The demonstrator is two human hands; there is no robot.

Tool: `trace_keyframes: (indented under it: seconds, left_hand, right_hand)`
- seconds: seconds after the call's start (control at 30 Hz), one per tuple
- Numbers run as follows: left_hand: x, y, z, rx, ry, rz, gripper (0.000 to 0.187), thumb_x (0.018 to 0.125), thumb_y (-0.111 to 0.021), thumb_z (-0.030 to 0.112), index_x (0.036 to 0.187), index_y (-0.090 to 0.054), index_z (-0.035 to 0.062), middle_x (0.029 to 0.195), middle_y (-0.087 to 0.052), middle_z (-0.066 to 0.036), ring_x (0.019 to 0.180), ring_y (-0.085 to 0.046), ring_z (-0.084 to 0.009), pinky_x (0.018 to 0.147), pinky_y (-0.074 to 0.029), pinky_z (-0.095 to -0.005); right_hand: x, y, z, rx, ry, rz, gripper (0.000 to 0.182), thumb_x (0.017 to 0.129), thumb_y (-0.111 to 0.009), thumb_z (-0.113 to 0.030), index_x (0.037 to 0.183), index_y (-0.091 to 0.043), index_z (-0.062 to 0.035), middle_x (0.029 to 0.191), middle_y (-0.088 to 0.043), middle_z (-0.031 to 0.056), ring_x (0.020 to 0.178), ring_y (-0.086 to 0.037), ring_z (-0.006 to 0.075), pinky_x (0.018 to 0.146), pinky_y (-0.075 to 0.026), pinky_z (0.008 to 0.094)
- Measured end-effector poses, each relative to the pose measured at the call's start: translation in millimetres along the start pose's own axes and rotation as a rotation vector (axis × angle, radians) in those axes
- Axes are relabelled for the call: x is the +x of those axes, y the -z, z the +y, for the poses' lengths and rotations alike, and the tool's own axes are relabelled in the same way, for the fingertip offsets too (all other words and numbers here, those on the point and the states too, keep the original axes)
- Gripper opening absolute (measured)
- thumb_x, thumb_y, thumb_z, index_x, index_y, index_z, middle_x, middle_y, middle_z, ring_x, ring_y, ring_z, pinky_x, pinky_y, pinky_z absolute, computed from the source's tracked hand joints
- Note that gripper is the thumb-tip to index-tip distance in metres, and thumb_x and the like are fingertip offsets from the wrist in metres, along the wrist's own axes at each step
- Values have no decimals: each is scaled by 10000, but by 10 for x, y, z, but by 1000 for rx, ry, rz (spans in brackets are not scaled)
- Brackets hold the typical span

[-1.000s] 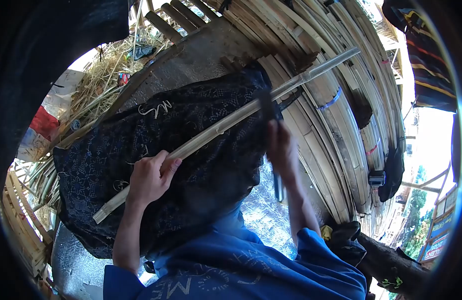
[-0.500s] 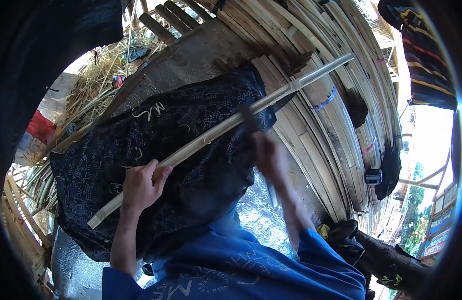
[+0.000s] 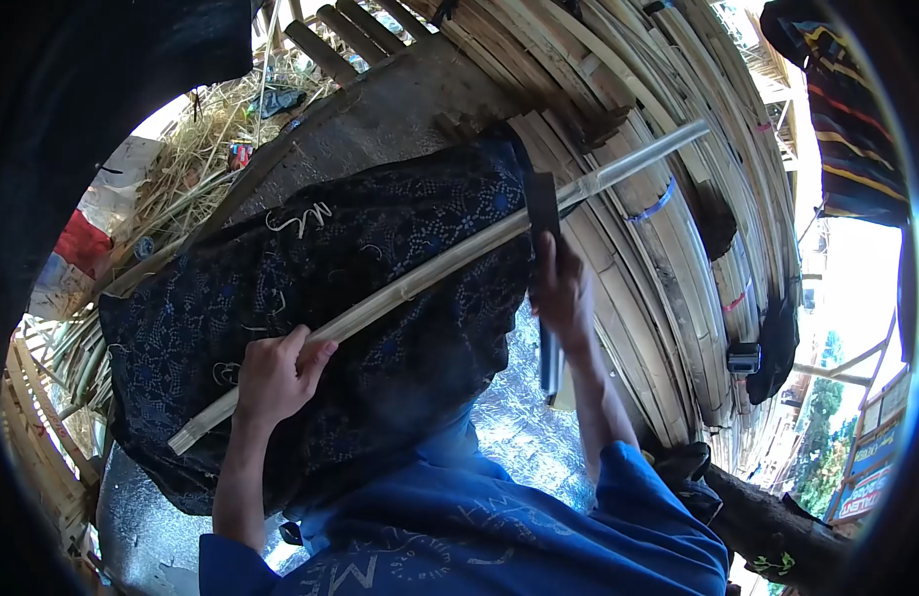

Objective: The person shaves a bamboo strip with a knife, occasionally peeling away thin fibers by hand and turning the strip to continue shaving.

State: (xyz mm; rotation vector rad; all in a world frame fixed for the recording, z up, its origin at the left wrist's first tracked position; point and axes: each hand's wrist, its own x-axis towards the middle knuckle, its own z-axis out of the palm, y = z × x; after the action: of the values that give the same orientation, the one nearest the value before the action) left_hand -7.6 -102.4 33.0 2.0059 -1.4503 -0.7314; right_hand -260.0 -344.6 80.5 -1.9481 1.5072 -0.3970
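Across the patterned cloth (image 3: 450,204), bamboo strip (image 3: 412,285) is gripped by left hand (image 3: 274,379); far end is extended past right edge, where room is bounded by stacked bamboo (image 3: 668,278). Near that edge, strip is crossed by dark-bladed tool (image 3: 543,204), gripped in right hand (image 3: 567,298).

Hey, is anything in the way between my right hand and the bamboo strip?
Only the knife held in your right hand: it crosses over the bamboo strip, toward the strip's upper-right end. Nothing else visible stands between them.
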Motion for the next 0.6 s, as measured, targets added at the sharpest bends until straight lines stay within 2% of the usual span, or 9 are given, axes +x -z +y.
trace_keyframes:
  seconds: [0.03,0.1,0.17,0.23,0.3,0.37,0.4,0.53,0.6]
  left_hand:
    - [-20,-1,-16,26,0,0,460,948,-562,433,694,-514,53,483,-535,-131,452,-597,-323,446,-453,-404]
    - [-66,9,-30,32,-1,-19,456,945,-567,433,697,-515,54,486,-539,-129,461,-602,-323,450,-456,-407]
    - [-95,-10,-32,29,-1,-44,453,942,-571,433,700,-517,54,490,-542,-127,469,-608,-323,455,-459,-409]
    - [-87,-28,-25,83,-35,3,452,938,-577,433,695,-514,57,492,-545,-124,482,-616,-322,455,-459,-408]
    - [-71,-64,-14,79,-23,16,457,938,-577,434,689,-510,57,489,-541,-125,483,-617,-323,452,-457,-407]
    - [-46,-37,-11,89,-17,25,462,938,-576,435,683,-506,56,487,-537,-127,485,-618,-325,450,-454,-406]
    - [-35,-27,0,76,-32,41,463,937,-578,433,681,-506,54,481,-529,-128,477,-612,-325,447,-450,-405]
    - [-56,-19,16,34,31,-18,458,938,-583,425,686,-510,49,471,-513,-130,453,-593,-324,438,-440,-401]
    - [-45,-49,-9,39,-5,24,457,938,-584,423,687,-511,48,470,-512,-127,447,-588,-323,434,-436,-399]
  right_hand:
    - [-66,-45,41,-70,67,36,391,1016,-426,-359,936,-579,-9,613,-580,181,529,-613,268,528,-463,420]
    - [-117,99,-29,-58,-47,-106,395,1015,-433,-361,953,-581,0,616,-585,167,563,-626,263,563,-476,416]
    - [10,253,-79,94,-259,-98,397,1017,-433,-359,982,-587,6,627,-594,170,614,-642,260,620,-498,419]
    - [12,226,-87,50,-278,-33,396,1018,-430,-358,1004,-589,3,668,-615,213,683,-662,296,682,-517,433]
    - [-213,-132,91,-7,1,-41,379,1014,-446,-348,1000,-586,4,711,-627,259,718,-670,338,694,-520,441]
    - [-501,-200,-180,-180,174,-163,417,1017,-436,-396,1100,-612,-26,702,-634,146,647,-647,222,610,-501,361]
    - [-394,-192,-74,5,-8,-156,341,1008,-469,-324,1001,-593,-6,707,-630,244,693,-672,329,646,-491,422]
    - [-63,93,-65,29,-159,13,436,1021,-439,-375,932,-596,22,585,-583,134,516,-595,187,466,-431,342]
    - [-367,-154,-116,-25,-14,-90,377,1017,-434,-349,974,-579,-4,664,-621,224,648,-659,359,585,-492,450]
